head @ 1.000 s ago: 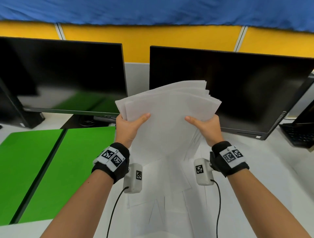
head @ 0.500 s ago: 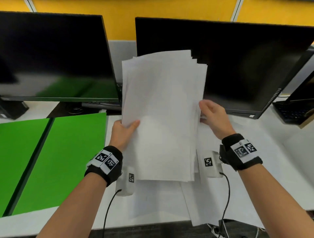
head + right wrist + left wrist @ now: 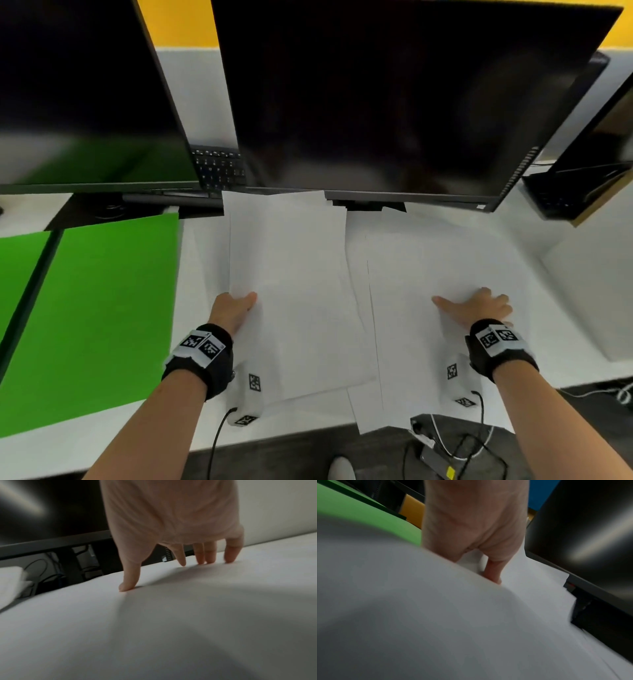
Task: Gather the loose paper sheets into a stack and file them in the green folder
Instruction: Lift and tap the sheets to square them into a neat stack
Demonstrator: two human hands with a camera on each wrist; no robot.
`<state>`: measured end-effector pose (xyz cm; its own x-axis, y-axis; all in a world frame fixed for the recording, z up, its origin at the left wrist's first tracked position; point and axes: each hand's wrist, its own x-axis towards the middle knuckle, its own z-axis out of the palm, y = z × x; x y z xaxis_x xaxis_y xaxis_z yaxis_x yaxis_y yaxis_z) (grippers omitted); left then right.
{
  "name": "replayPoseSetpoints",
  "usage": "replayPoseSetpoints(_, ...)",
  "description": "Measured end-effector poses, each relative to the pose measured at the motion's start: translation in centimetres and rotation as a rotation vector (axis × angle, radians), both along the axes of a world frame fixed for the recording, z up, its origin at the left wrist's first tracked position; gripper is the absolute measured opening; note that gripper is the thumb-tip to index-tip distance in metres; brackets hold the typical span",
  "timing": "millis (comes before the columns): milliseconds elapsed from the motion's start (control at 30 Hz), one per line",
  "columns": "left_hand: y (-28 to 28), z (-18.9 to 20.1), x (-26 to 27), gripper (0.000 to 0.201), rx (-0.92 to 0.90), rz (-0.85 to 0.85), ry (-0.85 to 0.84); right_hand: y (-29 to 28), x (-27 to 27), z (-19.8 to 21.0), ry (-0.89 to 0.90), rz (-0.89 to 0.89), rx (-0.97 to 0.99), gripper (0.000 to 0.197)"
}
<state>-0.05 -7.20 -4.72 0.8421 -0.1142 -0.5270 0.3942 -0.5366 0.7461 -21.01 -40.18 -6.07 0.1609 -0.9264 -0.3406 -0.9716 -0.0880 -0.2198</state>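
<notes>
Lowered from mid-air, the stack (image 3: pixel 291 274) now lies on the desk (image 3: pixel 582 291); left hand (image 3: pixel 233 308) pinches its edge; right hand (image 3: pixel 479 308) presses spread fingers on loose sheets (image 3: pixel 428 257), probably to drag them over; green folder (image 3: pixel 102 308) lies open alongside.

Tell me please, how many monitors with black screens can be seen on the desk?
3. One monitor stands at the back left, one monitor at the back centre, and a third shows only partly at the right edge.

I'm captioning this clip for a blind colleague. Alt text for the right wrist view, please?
The right hand presses spread fingertips onto loose white paper sheets lying on a desk. Behind it are a dark monitor and cables.
</notes>
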Motion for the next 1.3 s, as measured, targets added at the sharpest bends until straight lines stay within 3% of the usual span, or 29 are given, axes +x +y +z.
replayPoseSetpoints(33,-0.3,-0.1,-0.2,0.023,0.004,0.001,0.006,-0.1,0.2,-0.1,0.003,0.016,-0.008,0.102)
replayPoseSetpoints(200,-1.0,-0.6,-1.0,0.024,0.005,0.003,0.026,-0.4,1.7,-0.1,-0.102,0.055,0.098,0.100)
replayPoseSetpoints(333,-1.3,-1.4,-1.4,0.043,-0.004,-0.012,0.084,-0.6,2.4,0.0,-0.182,0.109,0.187,0.085)
replayPoseSetpoints(467,-0.6,-2.3,-1.0,0.068,-0.054,-0.002,0.138,0.1,3.0,0.1,-0.060,0.140,0.155,0.089)
replayPoseSetpoints(533,-0.1,-3.9,-0.2,0.075,-0.092,0.026,0.157,0.5,3.4,-0.1,-0.117,0.132,0.160,0.092)
replayPoseSetpoints(700,0.5,-1.9,-1.1,0.046,-0.162,0.097,0.136,0.9,3.9,-0.7,-0.238,0.114,0.223,0.096)
replayPoseSetpoints(833,1.6,-1.9,-0.7,0.052,-0.172,0.119,0.108,1.4,4.2,-0.4,-0.159,0.100,0.146,0.088)
replayPoseSetpoints(967,0.4,-1.7,-1.0,0.043,-0.150,-0.023,0.089,2.2,5.6,-1.0,-0.270,0.127,0.244,0.083)
replayPoseSetpoints(1067,-0.2,-2.0,-1.3,0.041,-0.154,-0.032,0.072,2.5,6.0,-1.3,-0.322,0.114,0.287,0.082)
replayPoseSetpoints(1200,-0.1,-2.0,-0.7,0.040,-0.115,-0.037,0.020,2.9,6.5,-1.0,-0.365,0.112,0.336,0.059)
replayPoseSetpoints(1300,-0.6,-2.2,-1.0,0.042,-0.132,-0.090,0.049,4.0,7.4,-1.3,-0.318,0.181,0.308,0.067)
